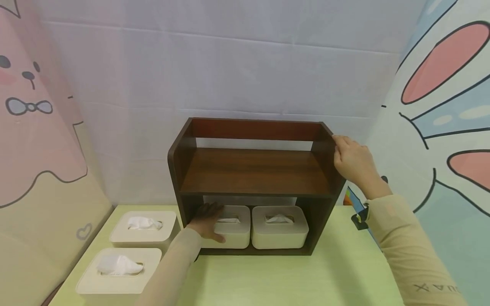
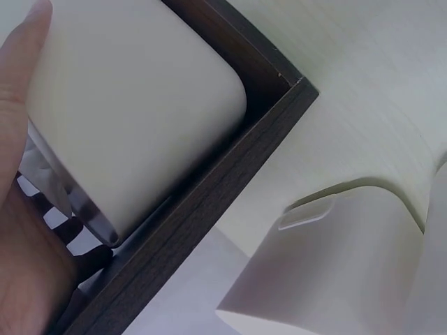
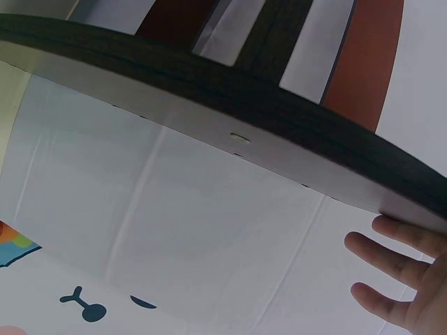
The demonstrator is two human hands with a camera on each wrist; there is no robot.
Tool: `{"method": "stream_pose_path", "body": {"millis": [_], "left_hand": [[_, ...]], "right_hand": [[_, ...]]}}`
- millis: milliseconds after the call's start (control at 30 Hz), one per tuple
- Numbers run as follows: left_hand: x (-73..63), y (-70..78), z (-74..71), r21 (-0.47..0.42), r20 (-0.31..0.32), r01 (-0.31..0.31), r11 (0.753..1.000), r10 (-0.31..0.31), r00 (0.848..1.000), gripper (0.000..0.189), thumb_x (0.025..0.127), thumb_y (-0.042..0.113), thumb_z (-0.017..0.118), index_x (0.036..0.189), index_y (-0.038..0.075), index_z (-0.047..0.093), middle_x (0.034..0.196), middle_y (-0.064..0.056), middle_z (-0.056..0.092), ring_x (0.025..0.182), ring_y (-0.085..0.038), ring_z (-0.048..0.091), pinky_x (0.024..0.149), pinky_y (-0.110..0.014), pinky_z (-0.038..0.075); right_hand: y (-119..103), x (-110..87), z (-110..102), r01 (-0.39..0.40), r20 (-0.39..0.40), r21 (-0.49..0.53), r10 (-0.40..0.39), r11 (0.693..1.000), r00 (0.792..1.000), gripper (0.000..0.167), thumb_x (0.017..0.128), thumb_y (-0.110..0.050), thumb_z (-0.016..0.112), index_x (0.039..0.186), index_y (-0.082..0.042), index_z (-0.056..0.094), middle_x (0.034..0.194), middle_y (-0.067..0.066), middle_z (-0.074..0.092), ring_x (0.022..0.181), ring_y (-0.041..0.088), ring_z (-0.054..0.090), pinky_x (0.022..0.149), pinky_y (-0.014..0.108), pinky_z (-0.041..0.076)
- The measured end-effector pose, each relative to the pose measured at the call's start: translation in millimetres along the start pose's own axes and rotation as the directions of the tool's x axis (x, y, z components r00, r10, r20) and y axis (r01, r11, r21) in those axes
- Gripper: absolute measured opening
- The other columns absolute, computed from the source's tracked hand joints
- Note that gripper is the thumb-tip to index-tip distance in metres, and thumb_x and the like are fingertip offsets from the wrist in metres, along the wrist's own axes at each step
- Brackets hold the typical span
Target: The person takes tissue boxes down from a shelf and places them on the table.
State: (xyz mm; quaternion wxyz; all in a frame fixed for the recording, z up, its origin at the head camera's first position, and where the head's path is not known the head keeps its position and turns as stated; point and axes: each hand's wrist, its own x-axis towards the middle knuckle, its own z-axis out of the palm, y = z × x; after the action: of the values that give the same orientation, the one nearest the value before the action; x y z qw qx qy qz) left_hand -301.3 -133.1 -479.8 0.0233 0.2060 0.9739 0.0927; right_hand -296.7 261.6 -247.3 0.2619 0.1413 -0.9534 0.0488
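A dark brown two-tier wooden shelf stands on the table. In its lower compartment are two cream tissue boxes side by side, a left tissue box and a right tissue box, each with tissue at its top slot. My left hand is at the left box, thumb against its front and fingers spread over its top by the tissue. In the left wrist view, that box's front sits inside the shelf's dark edge. My right hand rests on the shelf's right side panel; the right wrist view shows its fingers extended and spread.
Two more tissue boxes, a rear one and a front one, stand on the pale green table to the left of the shelf. White cloth hangs close behind, and cartoon-printed sheets flank both sides.
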Motion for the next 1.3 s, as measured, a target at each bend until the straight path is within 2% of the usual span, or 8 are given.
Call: {"method": "stream_pose_path", "body": {"millis": [267,467,567,900,1300], "left_hand": [[-6.6,10.8,-9.6,0.001,0.038,0.022,1.0,-0.022,0.999,0.108,0.058,0.05,0.081,0.143,0.011,0.028,0.149,-0.018,0.022,0.137,-0.039,0.017,0.111,-0.052,0.015],[-9.0,12.2,-6.4,0.011,0.063,0.053,0.999,-0.053,0.997,0.111,0.059,0.053,0.079,0.146,0.014,0.021,0.151,-0.019,0.014,0.139,-0.04,0.01,0.111,-0.052,0.012],[-9.0,10.8,-3.6,0.009,0.053,0.055,0.998,-0.056,0.997,0.112,0.059,0.054,0.079,0.146,0.014,0.02,0.152,-0.019,0.013,0.138,-0.041,0.009,0.111,-0.053,0.011],[-3.5,7.6,1.5,0.033,0.027,0.02,0.999,-0.021,0.999,0.114,0.055,0.055,0.08,0.144,0.011,0.025,0.149,-0.014,0.025,0.138,-0.037,0.017,0.109,-0.055,0.014],[-8.2,10.0,-0.6,0.068,-0.004,-0.003,0.998,0.004,1.0,0.112,0.052,0.056,0.081,0.141,0.01,0.033,0.144,-0.016,0.034,0.133,-0.04,0.027,0.105,-0.055,0.025]], "right_hand": [[0,0.7,-1,0.004,-0.007,0.006,-0.004,1.0,1.0,0.042,0.092,-0.01,0.033,0.129,0.006,0.045,0.126,0.027,0.05,0.112,0.044,0.049,0.074,0.061,0.041],[0,0.9,0,0.017,-0.024,0.01,-0.017,1.0,1.0,0.041,0.091,-0.009,0.034,0.127,0.006,0.046,0.124,0.027,0.051,0.109,0.045,0.051,0.072,0.061,0.041],[-1,1.4,0,0.012,-0.018,0.01,-0.012,1.0,1.0,0.041,0.091,-0.009,0.034,0.128,0.005,0.046,0.124,0.027,0.051,0.109,0.044,0.05,0.073,0.061,0.041],[-1,2.0,0,0.02,-0.006,0.004,-0.02,1.0,1.0,0.041,0.091,-0.009,0.033,0.128,0.007,0.045,0.124,0.028,0.05,0.11,0.045,0.05,0.073,0.061,0.041],[-4,2.3,-2,0.013,0.014,0.014,-0.014,1.0,1.0,0.042,0.091,-0.009,0.032,0.129,0.007,0.044,0.127,0.028,0.048,0.112,0.045,0.048,0.075,0.061,0.04]]}}
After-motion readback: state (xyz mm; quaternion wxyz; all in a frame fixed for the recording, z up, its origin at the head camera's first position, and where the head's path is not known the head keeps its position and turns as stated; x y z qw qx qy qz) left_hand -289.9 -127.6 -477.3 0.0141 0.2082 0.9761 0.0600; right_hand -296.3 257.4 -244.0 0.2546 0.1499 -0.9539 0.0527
